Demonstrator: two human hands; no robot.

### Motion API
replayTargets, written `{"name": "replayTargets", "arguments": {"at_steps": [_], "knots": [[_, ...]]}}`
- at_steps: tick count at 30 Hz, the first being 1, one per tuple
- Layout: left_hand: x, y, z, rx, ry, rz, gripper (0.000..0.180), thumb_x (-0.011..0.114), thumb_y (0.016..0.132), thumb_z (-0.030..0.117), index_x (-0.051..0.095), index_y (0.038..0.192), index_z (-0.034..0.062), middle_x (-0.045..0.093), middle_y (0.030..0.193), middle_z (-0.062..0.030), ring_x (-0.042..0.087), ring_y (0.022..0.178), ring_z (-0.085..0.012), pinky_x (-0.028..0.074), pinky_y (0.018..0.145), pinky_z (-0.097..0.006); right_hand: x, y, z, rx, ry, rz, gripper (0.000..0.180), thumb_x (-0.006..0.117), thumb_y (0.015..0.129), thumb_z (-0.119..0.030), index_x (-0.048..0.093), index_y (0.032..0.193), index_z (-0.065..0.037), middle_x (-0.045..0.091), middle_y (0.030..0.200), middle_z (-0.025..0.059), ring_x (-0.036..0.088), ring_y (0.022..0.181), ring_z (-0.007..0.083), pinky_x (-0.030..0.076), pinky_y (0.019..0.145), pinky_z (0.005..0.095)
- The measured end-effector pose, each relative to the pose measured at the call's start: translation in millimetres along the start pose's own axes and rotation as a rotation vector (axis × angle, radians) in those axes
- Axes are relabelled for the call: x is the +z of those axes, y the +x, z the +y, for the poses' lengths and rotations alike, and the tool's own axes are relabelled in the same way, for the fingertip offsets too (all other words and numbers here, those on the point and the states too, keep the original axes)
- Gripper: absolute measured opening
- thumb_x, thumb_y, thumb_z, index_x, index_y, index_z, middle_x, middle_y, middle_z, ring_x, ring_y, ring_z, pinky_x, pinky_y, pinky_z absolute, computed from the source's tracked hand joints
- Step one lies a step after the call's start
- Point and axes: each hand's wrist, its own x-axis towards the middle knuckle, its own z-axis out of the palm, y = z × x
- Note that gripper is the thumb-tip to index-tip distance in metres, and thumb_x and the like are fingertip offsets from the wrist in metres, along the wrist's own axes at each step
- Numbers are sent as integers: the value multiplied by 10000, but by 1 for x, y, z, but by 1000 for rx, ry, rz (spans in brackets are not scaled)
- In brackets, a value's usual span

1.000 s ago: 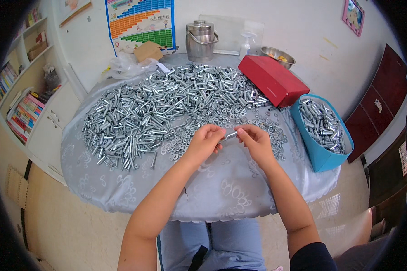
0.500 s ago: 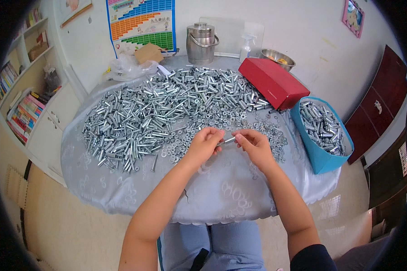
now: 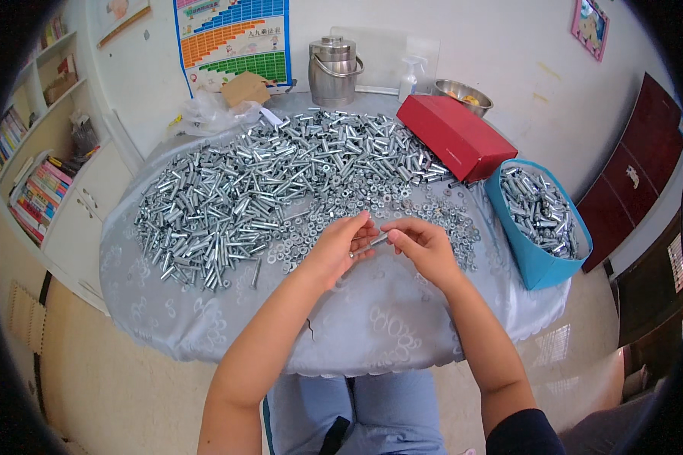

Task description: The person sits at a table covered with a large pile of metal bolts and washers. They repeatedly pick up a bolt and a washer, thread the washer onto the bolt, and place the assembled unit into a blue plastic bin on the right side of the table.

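Observation:
In front of me my right hand (image 3: 419,244) pinches a silvery metal bolt (image 3: 379,240), its thumb and fingers closed on the near end. The bolt points left toward my left hand (image 3: 338,249). Half curled, my left hand has its fingers beside the bolt's far end. A small shiny piece shows against its palm; its kind is too small to tell. Just beyond both hands lie many loose nuts and washers (image 3: 303,236). Behind and to the left spreads a big heap of bolts and metal sleeves (image 3: 212,201).
A blue fabric bin (image 3: 542,274) filled with metal fasteners stands at the right, next to a red box (image 3: 457,135). Along the back are a steel canister (image 3: 332,76), a spray bottle (image 3: 408,80), a metal bowl (image 3: 478,106) and a plastic bag (image 3: 212,114). A grey cloth (image 3: 341,334) covers the table.
My left hand has loosened its pinch and its fingers have spread somewhat. My right hand has shifted slightly left, still holding the bolt. The view has moved a little.

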Motion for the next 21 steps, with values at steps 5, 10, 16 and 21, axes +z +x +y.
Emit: {"name": "replayTargets", "arguments": {"at_steps": [5, 10, 16, 21], "knots": [[-3, 2, 0, -12, -69, -21, 269, 518, 869, 323, 544, 931, 62, 578, 915, -55, 547, 891, -148, 446, 787, -337, -2, 1, -3, 28, -3, -29, 192, 582, 835, -114, 610, 993, -8, 601, 838, 24, 518, 710, 79, 424, 634, 204], [-5, 3, -1, 13, -78, -113, 282, 497, 876, 326, 541, 947, 57, 578, 965, -75, 548, 919, -169, 439, 810, -336, 3, -3, 2, -29, -40, -126, 213, 622, 800, -80, 624, 1007, -30, 618, 891, 20, 531, 736, 64, 437, 652, 205], [-5, 3, 2, 0, -94, -86, 304, 476, 881, 343, 537, 968, 58, 576, 985, -70, 542, 928, -160, 423, 824, -309, 10, -6, -2, 12, -86, -156, 226, 657, 772, -86, 643, 996, -63, 618, 881, 17, 518, 712, 54, 430, 642, 200], [-4, 0, 2, -14, -1, -136, 316, 456, 892, 357, 532, 984, 64, 565, 971, -45, 537, 887, -137, 434, 778, -292, 10, -4, 2, -37, -106, -128, 209, 657, 770, -87, 654, 979, -75, 611, 849, 16, 508, 701, 56, 427, 639, 202]]}}
